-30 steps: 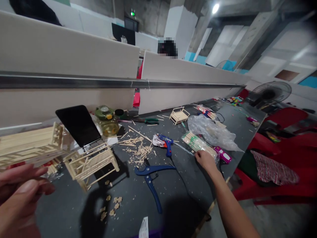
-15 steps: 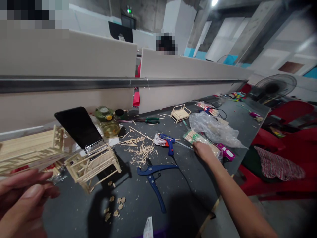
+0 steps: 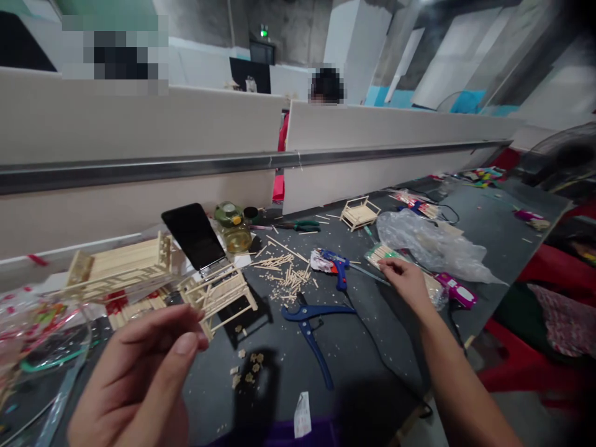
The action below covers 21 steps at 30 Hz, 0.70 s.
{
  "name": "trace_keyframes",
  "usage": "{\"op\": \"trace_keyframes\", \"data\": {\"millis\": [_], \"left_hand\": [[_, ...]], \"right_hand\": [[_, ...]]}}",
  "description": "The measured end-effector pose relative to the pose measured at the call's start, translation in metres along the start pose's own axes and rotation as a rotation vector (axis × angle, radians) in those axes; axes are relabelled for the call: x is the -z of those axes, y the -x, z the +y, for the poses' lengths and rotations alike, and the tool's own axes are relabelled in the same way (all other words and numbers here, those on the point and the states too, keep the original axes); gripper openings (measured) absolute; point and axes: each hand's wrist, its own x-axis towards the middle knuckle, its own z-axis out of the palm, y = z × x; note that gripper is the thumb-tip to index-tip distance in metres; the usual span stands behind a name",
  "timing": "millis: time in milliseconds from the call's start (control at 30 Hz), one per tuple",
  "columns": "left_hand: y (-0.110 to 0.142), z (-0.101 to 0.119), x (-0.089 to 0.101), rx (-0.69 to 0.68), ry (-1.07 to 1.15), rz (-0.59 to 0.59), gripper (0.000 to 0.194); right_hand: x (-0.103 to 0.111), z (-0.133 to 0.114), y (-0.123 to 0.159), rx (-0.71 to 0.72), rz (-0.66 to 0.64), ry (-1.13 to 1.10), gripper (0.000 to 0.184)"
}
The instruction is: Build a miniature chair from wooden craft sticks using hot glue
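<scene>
My left hand [image 3: 144, 379] is raised at the lower left, fingers loosely curled and thumb apart, with nothing visible in it. Behind its fingertips stands a small frame model of wooden sticks [image 3: 228, 292], partly hidden by the hand. At the right, my right hand [image 3: 407, 282] is closed at the near side of a plastic pack of wooden sticks [image 3: 380, 253]; whether it pinches a single stick cannot be seen. A blue glue gun [image 3: 342, 273] lies left of that hand. Blue-handled cutters [image 3: 310, 329] rest nearer to me, beside several small wooden flower pieces [image 3: 252, 366].
A phone [image 3: 193, 236] leans behind the frame model, beside a green bottle [image 3: 233, 230]. Loose sticks [image 3: 293, 276] lie mid-table. A larger stick model [image 3: 125, 264] stands left, a small one [image 3: 359, 214] at the back. Clear plastic bag [image 3: 428, 242] and purple pack [image 3: 456, 290] lie right.
The view has turned left, shifting everything rightward. My left hand has come further into view, nearer the frame model. My right hand stays at the stick pack, its fingers more drawn together.
</scene>
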Motion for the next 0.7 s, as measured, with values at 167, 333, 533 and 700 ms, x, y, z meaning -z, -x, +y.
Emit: {"op": "trace_keyframes", "data": {"millis": [167,333,533,700], "left_hand": [[-0.006,0.070,-0.069,-0.024,-0.013,-0.138,0.024],[0.014,0.037,-0.077,-0.130,-0.186,-0.531,0.033],[0.021,0.019,-0.106,-0.243,-0.224,-0.528,0.019],[0.012,0.022,-0.099,-0.056,-0.176,-0.590,0.018]], "right_hand": [[-0.022,-0.091,0.043,-0.220,-0.147,-0.988,0.024],[-0.049,-0.172,0.093,-0.095,-0.432,-1.005,0.018],[-0.065,-0.181,0.130,-0.178,-0.515,-1.102,0.030],[-0.066,-0.160,0.128,-0.072,-0.485,-0.914,0.030]]}}
